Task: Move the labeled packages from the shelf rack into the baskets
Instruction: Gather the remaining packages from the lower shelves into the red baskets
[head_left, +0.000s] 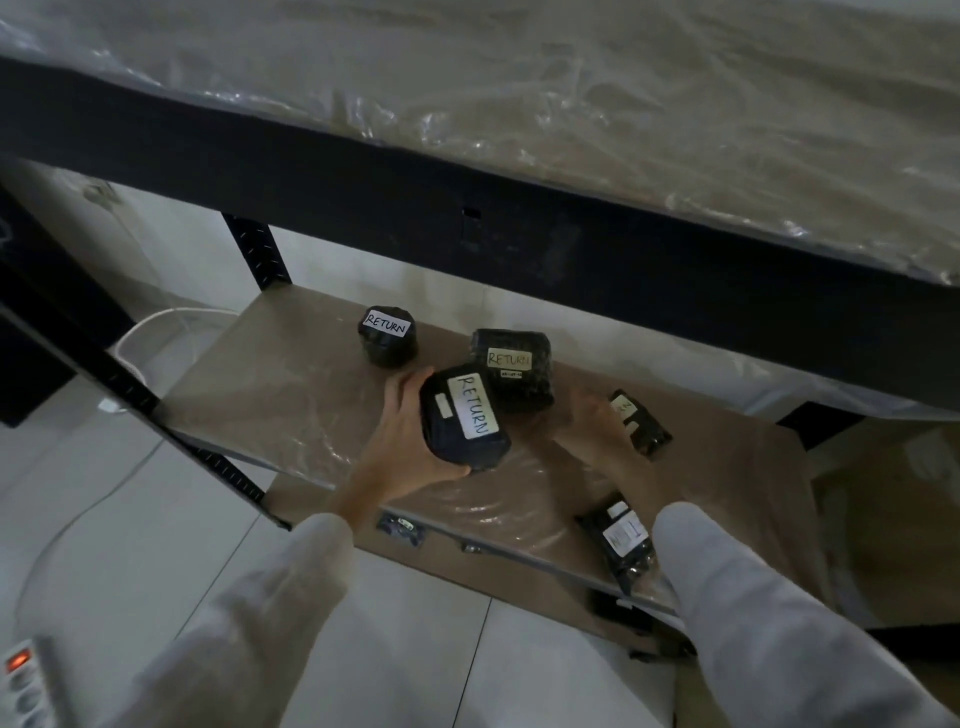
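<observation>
On the brown middle shelf (270, 374) of the black rack lie several black wrapped packages. My left hand (402, 436) grips a rounded package (465, 415) with a white RETURN label. My right hand (597, 426) holds the edge of a small flat black package (641, 423) with a pale label. Behind them sit a round RETURN package (387, 335) and a squarish RETURN package (514, 369). Another flat labeled package (621, 540) lies near the shelf's front edge. No basket is in view.
The upper shelf (623, 104), wrapped in clear plastic, overhangs the work area with its dark beam (467, 223). A lower shelf (332, 499) holds a small dark item (400, 527). A power strip (23, 680) and white cable (140, 327) lie on the tiled floor.
</observation>
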